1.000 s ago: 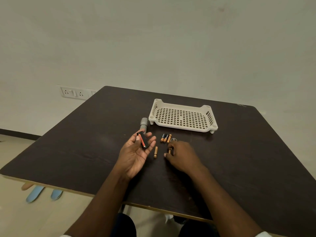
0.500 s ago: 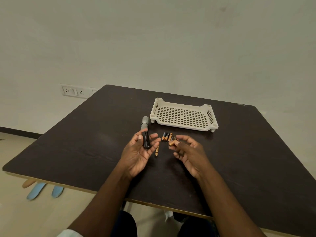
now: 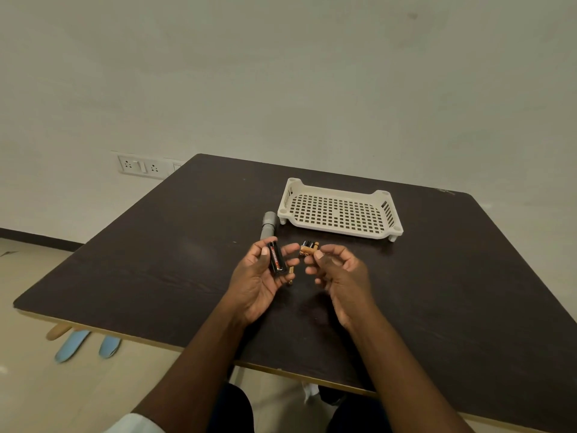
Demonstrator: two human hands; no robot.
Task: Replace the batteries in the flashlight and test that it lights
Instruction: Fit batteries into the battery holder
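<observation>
My left hand (image 3: pixel 257 281) lies palm up above the dark table (image 3: pixel 156 260) and grips a black battery holder (image 3: pixel 276 257) with a red stripe between thumb and fingers. My right hand (image 3: pixel 340 273) hovers close beside it and pinches a small copper-topped battery (image 3: pixel 313 253) at its fingertips. The grey flashlight body (image 3: pixel 268 225) lies on the table just beyond my left hand. Several loose batteries (image 3: pixel 309 244) lie behind my right fingertips. One more battery (image 3: pixel 291 271) rests on the table between my hands.
A cream perforated plastic tray (image 3: pixel 387 210) stands at the back of the table, right of the flashlight. A wall socket panel (image 3: pixel 137 165) is on the wall at left. Blue slippers (image 3: pixel 73 345) sit on the floor under the table's near left edge.
My right hand has lifted off the table with a battery and turned toward my left hand. My left hand has rotated the holder so that its red stripe shows again.
</observation>
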